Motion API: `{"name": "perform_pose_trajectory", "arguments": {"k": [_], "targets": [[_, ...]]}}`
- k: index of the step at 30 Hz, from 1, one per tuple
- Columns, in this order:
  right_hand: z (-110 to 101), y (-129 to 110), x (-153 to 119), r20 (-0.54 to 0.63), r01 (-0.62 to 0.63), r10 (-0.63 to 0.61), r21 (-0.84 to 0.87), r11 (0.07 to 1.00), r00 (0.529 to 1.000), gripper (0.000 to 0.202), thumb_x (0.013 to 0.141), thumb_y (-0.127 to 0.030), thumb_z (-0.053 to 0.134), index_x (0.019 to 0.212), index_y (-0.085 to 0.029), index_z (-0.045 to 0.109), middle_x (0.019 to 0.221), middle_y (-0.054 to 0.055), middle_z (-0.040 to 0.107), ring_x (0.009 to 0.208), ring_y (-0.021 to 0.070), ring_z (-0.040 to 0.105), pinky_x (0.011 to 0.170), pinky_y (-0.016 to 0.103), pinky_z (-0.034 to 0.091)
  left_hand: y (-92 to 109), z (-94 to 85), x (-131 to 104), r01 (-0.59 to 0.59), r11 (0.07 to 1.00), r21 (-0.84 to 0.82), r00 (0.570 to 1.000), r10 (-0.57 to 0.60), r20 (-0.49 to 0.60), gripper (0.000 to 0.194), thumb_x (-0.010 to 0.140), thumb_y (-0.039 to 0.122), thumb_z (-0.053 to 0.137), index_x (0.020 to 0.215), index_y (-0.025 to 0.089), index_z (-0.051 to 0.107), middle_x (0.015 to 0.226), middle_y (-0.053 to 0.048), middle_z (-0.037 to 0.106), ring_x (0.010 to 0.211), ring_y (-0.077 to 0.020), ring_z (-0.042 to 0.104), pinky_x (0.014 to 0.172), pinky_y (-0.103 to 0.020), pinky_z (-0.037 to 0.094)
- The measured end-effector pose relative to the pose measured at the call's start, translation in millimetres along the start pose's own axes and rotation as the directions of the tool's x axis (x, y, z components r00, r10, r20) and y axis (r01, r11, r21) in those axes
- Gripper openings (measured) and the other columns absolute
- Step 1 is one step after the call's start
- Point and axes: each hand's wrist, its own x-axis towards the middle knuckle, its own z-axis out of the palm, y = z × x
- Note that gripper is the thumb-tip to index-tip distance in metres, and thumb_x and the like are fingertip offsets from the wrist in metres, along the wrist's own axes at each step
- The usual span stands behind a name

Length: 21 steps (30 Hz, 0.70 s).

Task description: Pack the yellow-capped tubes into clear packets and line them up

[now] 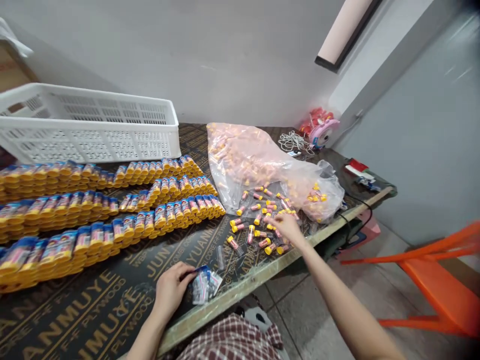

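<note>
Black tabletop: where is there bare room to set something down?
The widest patch is the tabletop in the picture's lower-left corner, bordered by the front row of stacked tubes. A smaller one lies between that row and the lone clear tube. It is crowded around the right hand, with loose tubes and the plastic bag.

Bright, diffuse lt. — slight blur w/ stretched edges.
</note>
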Motion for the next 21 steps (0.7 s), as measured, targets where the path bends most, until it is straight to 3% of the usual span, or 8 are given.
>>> {"name": "perform_pose_trajectory", "arguments": {"k": [2,4,7,10,12,15,18,21], "targets": [[35,-23,-21,0.085,0.032,-0.033,0.006,0.999,0.996,0.044,0.065,-0.057,0.07,0.053,-0.016,0.061,0.065,0.008,0.067,0.085,0.0277,0.063,0.074,0.033,0.045,0,1.4,-1,0.008,1.0,0.01,1.0,-0.008,-0.013,0.027,0.078,0.043,0.051,0.079,0.024,0.071,0.08,-0.003,0.07,0.076,-0.0196,0.064,0.07,-0.028,0.046],[60,-42,-32,0.12,0.027,-0.029,0.02,0.999,0.992,0.039,0.059,-0.049,0.078,0.06,-0.013,0.064,0.082,0.014,0.069,0.1,0.0319,0.059,0.083,0.038,0.043,-2,3.6,-1,0.055,0.998,0.012,0.997,-0.054,-0.063,0.028,0.073,0.046,0.057,0.086,0.024,0.069,0.076,-0.001,0.07,0.071,-0.0189,0.064,0.067,-0.027,0.047],[77,-55,-35,0.153,-0.026,0.013,0.085,0.996,0.988,0.03,0.076,-0.041,0.068,0.085,-0.013,0.065,0.099,0.009,0.066,0.1,0.0229,0.059,0.087,0.041,0.045,-4,6.5,0,0.119,0.993,0.007,0.987,-0.118,-0.106,0.036,0.064,0.054,0.063,0.08,0.022,0.065,0.063,0.001,0.066,0.058,-0.0173,0.06,0.056,-0.025,0.045],[72,-44,-34,0.156,-0.077,0.045,0.206,0.975,0.987,0.025,0.089,-0.035,0.054,0.102,-0.015,0.06,0.104,0.005,0.063,0.09,0.016,0.061,0.08,0.036,0.051,-5,6.6,3,0.138,0.99,-0.019,0.988,-0.139,-0.064,0.043,0.058,0.063,0.064,0.063,0.021,0.063,0.055,0.001,0.062,0.053,-0.0172,0.057,0.053,-0.025,0.043],[55,-23,-29,0.107,-0.106,0.076,0.311,0.944,0.991,0.026,0.089,-0.034,0.054,0.106,-0.015,0.059,0.105,0.005,0.062,0.087,0.0158,0.061,0.075,0.034,0.053,-3,5.2,4,0.165,0.983,-0.085,0.985,-0.169,-0.044,0.047,0.052,0.066,0.066,0.059,0.02,0.063,0.055,0.0,0.063,0.054,-0.0176,0.056,0.052,-0.025,0.043],[4,21,-4,-0.048,-0.154,0.2,0.475,0.866,0.979,0.029,0.089,-0.033,0.055,0.111,-0.014,0.057,0.108,0.006,0.06,0.09,0.0172,0.061,0.076,0.035,0.053,3,2.3,2,0.222,0.946,-0.238,0.97,-0.24,-0.049,0.048,0.045,0.064,0.073,0.057,0.018,0.064,0.056,-0.001,0.063,0.054,-0.0173,0.055,0.051,-0.025,0.044],[-62,64,40,-0.189,-0.191,0.383,0.623,0.759,0.904,0.031,0.09,-0.033,0.053,0.115,-0.015,0.054,0.112,0.007,0.058,0.094,0.0177,0.06,0.078,0.037,0.053,8,-0.7,0,0.246,0.874,-0.42,0.943,-0.315,-0.104,0.045,0.044,0.056,0.078,0.058,0.017,0.061,0.057,0.001,0.06,0.054,-0.0153,0.054,0.05,-0.022,0.044],[-112,91,80,-0.229,-0.185,0.502,0.741,0.645,0.834,0.032,0.089,-0.034,0.055,0.114,-0.014,0.055,0.114,0.006,0.058,0.097,0.021,0.059,0.081,0.039,0.052,8,-4.7,-2,0.279,0.758,-0.59,0.896,-0.426,-0.124,0.044,0.042,0.049,0.082,0.061,0.017,0.057,0.055,0.005,0.057,0.052,-0.012,0.053,0.048,-0.019,0.043]]}}
